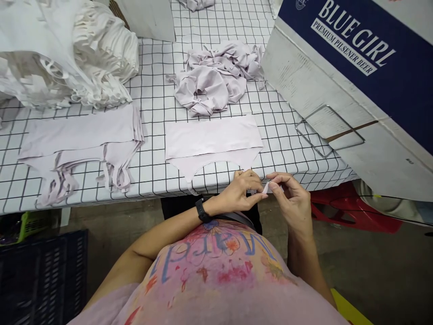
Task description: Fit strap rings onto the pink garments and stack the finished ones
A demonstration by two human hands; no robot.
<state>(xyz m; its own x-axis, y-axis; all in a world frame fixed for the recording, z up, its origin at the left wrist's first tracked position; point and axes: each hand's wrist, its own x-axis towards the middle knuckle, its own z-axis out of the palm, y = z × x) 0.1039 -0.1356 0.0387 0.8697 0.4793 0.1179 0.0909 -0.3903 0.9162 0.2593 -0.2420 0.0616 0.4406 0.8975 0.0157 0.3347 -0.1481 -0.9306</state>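
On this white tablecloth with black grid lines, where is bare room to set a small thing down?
Bare cloth shows between the flat lilac garment and the square metal wire frame; a narrower strip separates that garment from the lilac garment stack. Crowded: upper left, by heaped white garments, and right, by the blue-and-white cardboard carton.

A: Count?
B: 1 left hand (249,186), 1 right hand (291,198), 1 strap (266,187) between them, 1 watch (202,211) behind the left.
A: Ahead of them?
B: 1 flat top (213,140), then 1 heap (216,81), pieces not countable.
A: Left of them?
B: 1 lilac stack (83,135), 1 white pile (98,54), layers overlap too much. 1 plain box (150,20) farther out, 1 green basket (35,227), 1 dark crate (43,271) lower.
A: Right?
B: 1 printed box (324,72), so boxes = 2. 1 wire frame (327,106), 1 red stool (352,210).
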